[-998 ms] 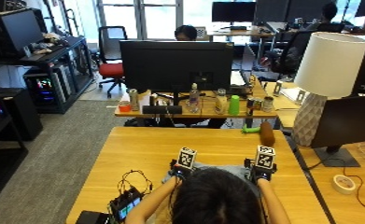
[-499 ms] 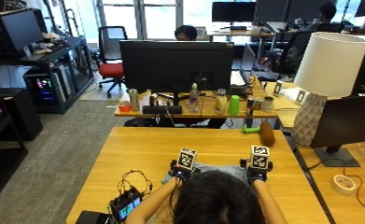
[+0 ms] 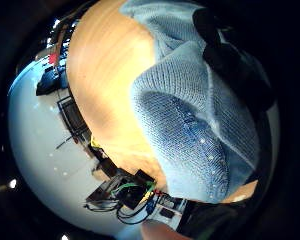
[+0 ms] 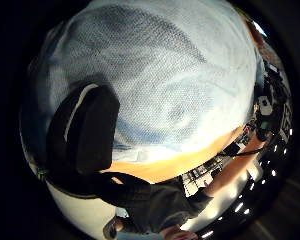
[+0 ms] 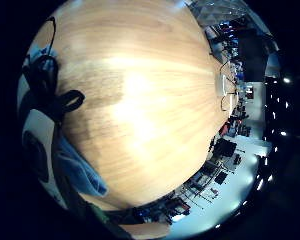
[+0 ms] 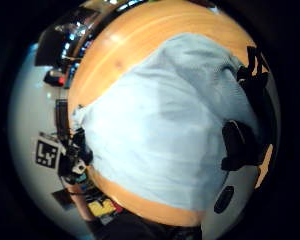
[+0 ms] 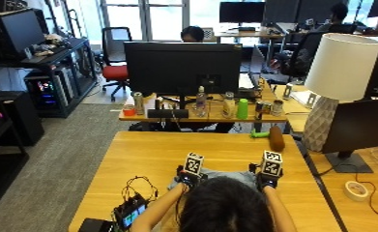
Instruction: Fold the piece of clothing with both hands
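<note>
Wooden counter is carrying a light blue sweater just beyond the person's head; left hand and right hand are both pinching its knit.

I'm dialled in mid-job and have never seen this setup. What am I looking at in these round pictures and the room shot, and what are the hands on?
No robot here: a person at a wooden table wears black gloves. The room shot looks down from above and behind their head. The four round pictures come from cameras on the palms, two per hand. The left hand and right hand are at a light blue knitted garment lying on the table. Whether either hand grips the garment cannot be told. Black cables and a small device lie at the person's left.
</note>
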Demonstrator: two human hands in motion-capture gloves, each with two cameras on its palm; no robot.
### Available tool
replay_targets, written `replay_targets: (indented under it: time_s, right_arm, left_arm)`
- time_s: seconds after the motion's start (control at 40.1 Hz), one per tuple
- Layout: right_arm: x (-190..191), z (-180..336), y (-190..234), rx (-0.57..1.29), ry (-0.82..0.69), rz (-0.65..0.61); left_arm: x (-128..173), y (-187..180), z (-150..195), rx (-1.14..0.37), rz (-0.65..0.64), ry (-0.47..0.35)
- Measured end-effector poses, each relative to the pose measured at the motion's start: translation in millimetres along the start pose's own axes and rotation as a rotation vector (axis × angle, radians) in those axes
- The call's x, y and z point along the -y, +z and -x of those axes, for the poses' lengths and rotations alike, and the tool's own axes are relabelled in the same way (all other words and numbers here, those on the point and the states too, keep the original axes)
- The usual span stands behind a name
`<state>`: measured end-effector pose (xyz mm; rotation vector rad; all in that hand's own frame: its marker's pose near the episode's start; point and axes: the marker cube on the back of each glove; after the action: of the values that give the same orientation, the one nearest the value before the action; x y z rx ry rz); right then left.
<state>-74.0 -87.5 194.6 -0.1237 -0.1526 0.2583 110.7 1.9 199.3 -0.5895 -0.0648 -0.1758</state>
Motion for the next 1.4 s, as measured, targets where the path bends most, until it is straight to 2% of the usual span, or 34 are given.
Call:
replay_targets:
  time_s: [0.1, 0.2, 0.275, 0.399, 0.499, 0.599, 0.649, 0.699, 0.774, 0.898, 1.023, 1.073, 1.173, 1.348, 1.398]
  right_arm:
    - [-3.7, 1.7, -4.6, 0.093, -0.006, 0.069]
    - [-7.2, -0.7, -11.0, 0.22, 0.068, 0.151]
    - [-0.6, -4.3, -21.7, 0.309, 0.108, 0.119]
    - [11.8, -7.0, -45.2, 0.309, 0.059, -0.011]
    - [3.6, 3.4, -66.8, 0.336, 0.037, 0.02]
    - [-3.4, 19.8, -86.3, 0.331, 0.014, 0.064]
    - [7.8, 29.8, -88.2, 0.332, -0.021, 0.079]
    - [37.3, 40.4, -80.8, 0.327, -0.083, 0.074]
    - [59.2, 64.9, -80.3, 0.298, -0.149, 0.059]
    - [15.1, 117.6, -110.8, 0.321, -0.172, 0.068]
    - [-5.8, 159.0, -119.2, 0.35, -0.114, 0.094]
    - [-20.9, 179.2, -120.0, 0.351, -0.032, 0.132]
    - [-34.0, 229.0, -101.4, 0.393, 0.051, 0.233]
    - [-48.7, 308.7, -44.9, 0.523, -0.238, 0.42]
    - [-44.1, 321.9, -29.7, 0.557, -0.268, 0.39]
  left_arm:
    - [1.1, -3.5, 0.1, -0.015, -0.015, 0.046]
    - [5.3, -11.1, 2.6, -0.091, -0.032, 0.045]
    - [10.8, -20.5, 6.3, -0.174, -0.052, 0.054]
    - [10.8, -32.5, 16.0, -0.237, -0.065, 0.057]
    - [2.7, -39.9, 26.6, -0.24, -0.074, 0.002]
    - [-6.2, -48.3, 35.4, -0.236, -0.096, -0.01]
    - [-9.3, -53.1, 40.0, -0.23, -0.123, -0.003]
    - [-12.9, -58.4, 44.9, -0.225, -0.158, 0.011]
    - [-20.4, -67.0, 56.5, -0.222, -0.211, -0.021]
    - [-37.2, -79.1, 80.9, -0.184, -0.267, -0.108]
    - [-50.4, -88.4, 99.4, -0.17, -0.306, -0.138]
    - [-43.6, -91.6, 109.6, -0.163, -0.329, -0.142]
    - [1.4, -95.2, 134.1, -0.147, -0.392, -0.151]
    - [-1.0, -85.5, 155.6, -0.15, -0.367, -0.172]
    - [-3.3, -79.6, 158.7, -0.151, -0.337, -0.172]
